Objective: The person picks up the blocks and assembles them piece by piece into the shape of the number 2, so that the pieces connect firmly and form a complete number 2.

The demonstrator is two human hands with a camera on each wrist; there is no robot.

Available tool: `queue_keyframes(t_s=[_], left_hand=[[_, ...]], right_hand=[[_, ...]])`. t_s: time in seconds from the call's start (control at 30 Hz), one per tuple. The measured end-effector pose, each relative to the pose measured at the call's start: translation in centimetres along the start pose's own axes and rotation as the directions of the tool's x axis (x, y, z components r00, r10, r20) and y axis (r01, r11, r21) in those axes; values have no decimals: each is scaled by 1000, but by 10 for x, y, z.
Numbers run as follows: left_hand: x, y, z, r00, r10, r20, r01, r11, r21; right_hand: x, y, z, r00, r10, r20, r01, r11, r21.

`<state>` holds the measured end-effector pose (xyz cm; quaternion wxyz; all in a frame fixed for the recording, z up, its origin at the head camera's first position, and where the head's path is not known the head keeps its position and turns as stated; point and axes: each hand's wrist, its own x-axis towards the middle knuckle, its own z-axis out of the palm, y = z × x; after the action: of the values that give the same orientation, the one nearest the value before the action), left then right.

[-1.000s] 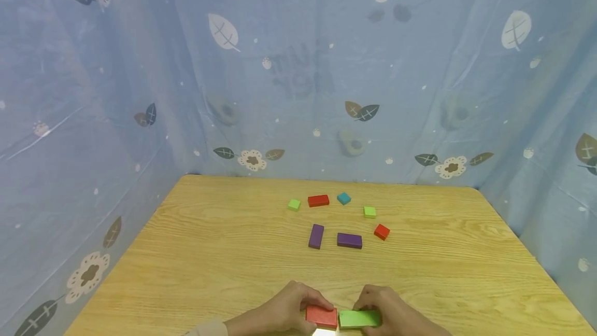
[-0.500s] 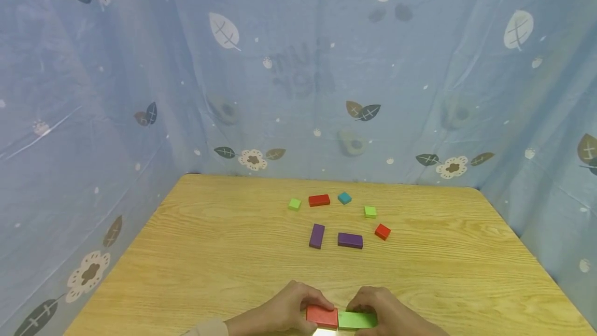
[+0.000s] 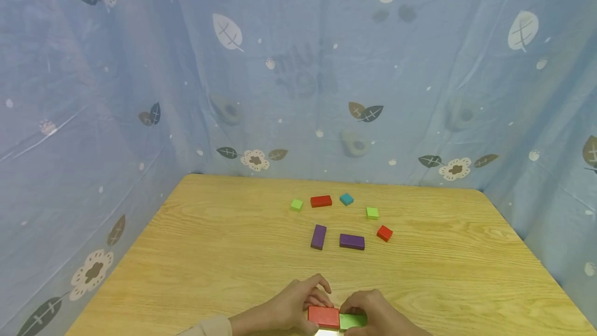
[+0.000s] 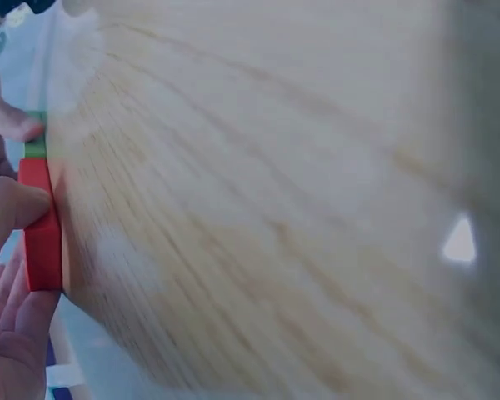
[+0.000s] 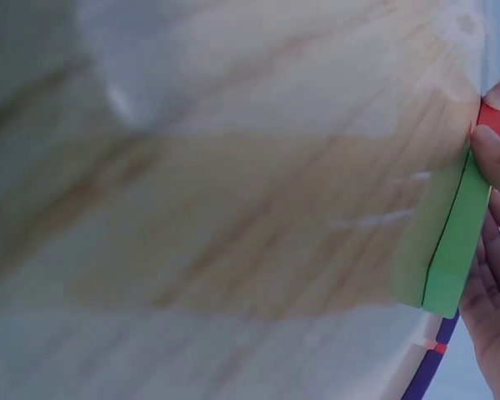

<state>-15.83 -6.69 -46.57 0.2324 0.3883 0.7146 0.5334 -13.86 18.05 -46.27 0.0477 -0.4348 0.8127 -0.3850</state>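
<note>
At the near edge of the head view, my left hand point(image 3: 290, 306) holds a red block point(image 3: 324, 317) between the thumb and the fingers behind it, with the index finger raised off its top. My right hand point(image 3: 381, 316) pinches a long green block point(image 3: 351, 321), whose right part it covers. The two blocks meet end to end, lying flat on the table. In the left wrist view, the left thumb presses against the side of the red block point(image 4: 42, 237). The green block point(image 5: 458, 242) shows nearly full length in the right wrist view.
Farther back on the wooden table point(image 3: 224, 253) lie two purple blocks point(image 3: 352, 241), a long red block point(image 3: 321, 201), a small red block point(image 3: 384, 233), a blue block point(image 3: 346, 199) and two light-green blocks point(image 3: 372, 213). A patterned blue curtain point(image 3: 298, 77) surrounds the table.
The thin gap between the red and green blocks has closed. My right hand has moved left, covering more of the green block. My left index finger has lifted off the red block.
</note>
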Motion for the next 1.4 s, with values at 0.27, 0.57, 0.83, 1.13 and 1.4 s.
queue_keyframes(t_s=[0.27,0.57,0.83,1.13,1.4], left_hand=[[3,-1,-3,1000,5,11,-5,1000,2],[7,1,-3,1000,10,23,-11,999,31],[7,-1,-13,992,-101,74,110,986,-127],[33,-16,-33,816,-86,-571,-35,980,-197],[71,-27,-38,609,-147,-780,27,986,-164]], right_hand=[[5,1,-2,994,107,25,-108,992,72],[8,1,1,999,12,-35,-11,1000,2],[11,1,5,998,-5,-68,5,1000,3],[12,0,5,998,60,-28,-57,994,89],[12,1,7,989,145,19,-146,971,187]])
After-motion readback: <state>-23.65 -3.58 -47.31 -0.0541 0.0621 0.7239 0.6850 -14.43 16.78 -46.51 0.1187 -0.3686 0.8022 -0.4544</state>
